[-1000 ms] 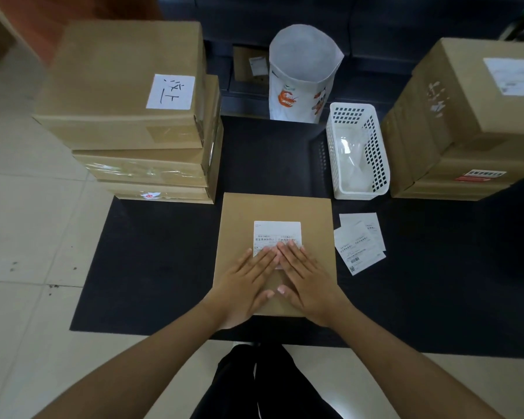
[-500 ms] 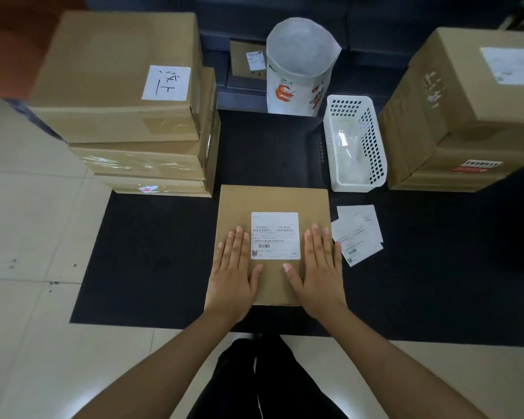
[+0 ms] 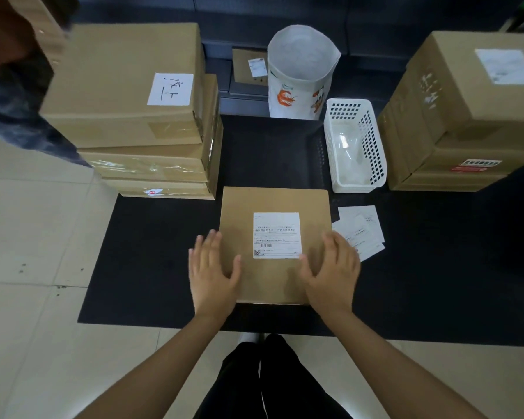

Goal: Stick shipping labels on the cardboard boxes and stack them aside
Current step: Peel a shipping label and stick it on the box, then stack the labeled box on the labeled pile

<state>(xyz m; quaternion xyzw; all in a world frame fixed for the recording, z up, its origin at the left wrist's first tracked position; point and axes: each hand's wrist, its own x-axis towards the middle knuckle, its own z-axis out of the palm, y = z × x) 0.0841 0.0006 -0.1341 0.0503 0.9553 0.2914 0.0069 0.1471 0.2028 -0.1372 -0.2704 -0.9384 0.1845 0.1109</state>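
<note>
A flat cardboard box [image 3: 274, 246] is seen lying on a black mat [image 3: 152, 261] spread over the tiled floor [image 3: 34, 237], directly in front of the person. A white shipping label [image 3: 276, 235] with printed text, a barcode and a QR code is stuck flat on the middle of its top face. The left hand [image 3: 213, 272] is placed at the box's left edge, fingers straight and spread, the thumb lying on the top face; nothing is gripped by it. The right hand [image 3: 333, 267] is placed at the right edge in the same manner, fingers extended and relaxed, thumb on the top face; it too is unclenched. Whether the fingers are in contact with the box sides cannot be told. Just beside the box on the right, a few loose labels [image 3: 363, 229] are seen lying on the mat, partly overlapped by the right hand's fingers. A stack of cardboard boxes [image 3: 133, 116] is noted at the far left of the mat, its top box bearing a handwritten white sheet [image 3: 170, 89]. A second stack of boxes [image 3: 466, 116] is noted at the far right. Between the stacks, a white perforated plastic basket [image 3: 356, 146] and an upright white paper bag [image 3: 301, 74] with an orange print are recorded.
</note>
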